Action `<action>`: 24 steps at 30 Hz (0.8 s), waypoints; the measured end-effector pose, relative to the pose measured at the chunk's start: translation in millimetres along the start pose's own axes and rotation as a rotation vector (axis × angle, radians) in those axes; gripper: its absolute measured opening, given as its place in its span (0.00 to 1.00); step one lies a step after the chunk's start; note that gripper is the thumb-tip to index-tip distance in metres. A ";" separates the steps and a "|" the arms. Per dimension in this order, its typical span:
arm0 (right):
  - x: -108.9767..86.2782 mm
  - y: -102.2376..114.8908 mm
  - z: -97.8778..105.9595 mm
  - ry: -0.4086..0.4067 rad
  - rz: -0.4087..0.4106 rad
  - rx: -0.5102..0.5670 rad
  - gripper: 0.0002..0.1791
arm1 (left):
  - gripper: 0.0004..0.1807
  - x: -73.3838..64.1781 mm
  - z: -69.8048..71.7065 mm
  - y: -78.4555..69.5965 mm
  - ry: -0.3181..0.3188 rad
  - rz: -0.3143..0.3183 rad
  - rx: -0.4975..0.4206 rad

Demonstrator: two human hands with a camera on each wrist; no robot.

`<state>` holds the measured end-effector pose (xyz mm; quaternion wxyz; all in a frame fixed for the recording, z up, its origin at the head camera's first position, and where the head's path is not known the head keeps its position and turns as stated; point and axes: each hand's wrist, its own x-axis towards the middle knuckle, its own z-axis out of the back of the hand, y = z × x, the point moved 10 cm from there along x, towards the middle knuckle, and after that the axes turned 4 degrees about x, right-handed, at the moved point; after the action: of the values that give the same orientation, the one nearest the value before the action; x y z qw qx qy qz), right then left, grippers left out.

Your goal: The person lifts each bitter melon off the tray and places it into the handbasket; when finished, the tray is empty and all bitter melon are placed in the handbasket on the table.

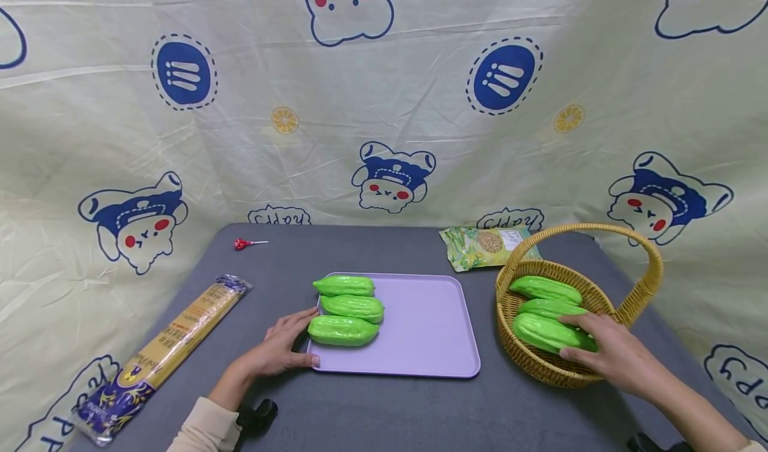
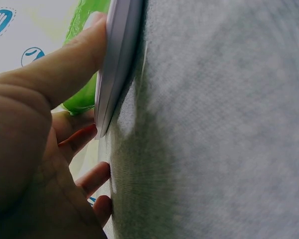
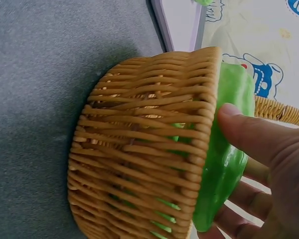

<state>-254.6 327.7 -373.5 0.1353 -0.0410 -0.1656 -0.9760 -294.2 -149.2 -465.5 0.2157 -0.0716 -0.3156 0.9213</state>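
In the head view, my left hand (image 1: 287,345) touches the left edge of a lilac tray (image 1: 426,325), fingers extended, thumb by the near corner. The left wrist view shows the thumb (image 2: 74,62) against the tray rim (image 2: 112,74). Three green bitter melons (image 1: 343,331) lie stacked in a column along the tray's left side. On the right, my right hand (image 1: 618,352) grips the nearest bitter melon (image 1: 546,332) in a wicker basket (image 1: 528,365). Thumb and fingers lie on opposite sides of this melon (image 3: 229,154) at the basket rim. Two more melons (image 1: 546,289) sit behind it.
A long pack of noodles (image 1: 168,352) lies diagonally at the left. Farther back is a small red-handled tool (image 1: 241,244). A green and yellow packet (image 1: 474,255) lies behind the basket, whose arched handle (image 1: 651,272) rises at the right. A printed cloth (image 1: 396,105) hangs behind the grey table.
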 end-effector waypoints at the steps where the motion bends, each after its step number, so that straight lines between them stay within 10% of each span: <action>1: -0.3 -1.3 -0.7 0.004 -0.002 0.001 0.31 | 0.48 0.0 0.0 -0.1 0.000 -0.001 0.000; 24: 0.8 -12.1 -16.6 0.128 -0.028 0.009 0.29 | 0.48 0.1 0.2 -0.5 -0.003 -0.013 0.011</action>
<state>-259.3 332.9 -392.8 0.1321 0.0244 -0.1615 -0.9777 -294.1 -148.9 -465.0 0.2217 -0.0671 -0.3112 0.9217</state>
